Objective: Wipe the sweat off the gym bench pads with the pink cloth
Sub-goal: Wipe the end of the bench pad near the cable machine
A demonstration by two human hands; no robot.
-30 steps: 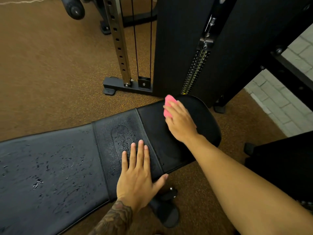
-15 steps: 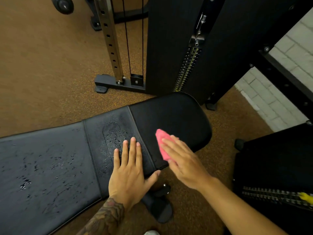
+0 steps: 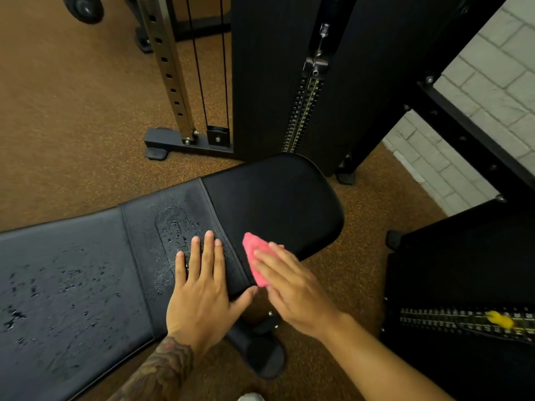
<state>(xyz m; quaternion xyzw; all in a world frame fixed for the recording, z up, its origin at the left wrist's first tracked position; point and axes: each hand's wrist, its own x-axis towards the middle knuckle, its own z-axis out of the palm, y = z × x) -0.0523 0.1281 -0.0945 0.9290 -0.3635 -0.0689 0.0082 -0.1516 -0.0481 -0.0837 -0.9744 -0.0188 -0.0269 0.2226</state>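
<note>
A black gym bench runs from the lower left to the centre. Its long back pad point(image 3: 66, 285) is speckled with sweat drops, and so is the near band of the seat pad around a stamped logo point(image 3: 173, 230). The rounded far end of the seat pad point(image 3: 275, 198) looks dry. My right hand point(image 3: 292, 287) presses a folded pink cloth point(image 3: 254, 259) flat onto the seat pad's near edge, by the seam. My left hand point(image 3: 202, 287) lies flat, fingers spread, on the wet band just left of the cloth, holding nothing.
A black cable machine with a weight stack point(image 3: 304, 105) stands right behind the seat pad, with its perforated steel upright point(image 3: 168, 68) and base foot point(image 3: 162, 143) to the left. Another black machine with a yellow pin point(image 3: 498, 319) is at the right. The bench foot point(image 3: 266, 357) sits on brown rubber flooring.
My right hand has drawn the pink cloth from the far edge of the seat pad toward me to its near edge. My left hand has stayed flat on the pad.
</note>
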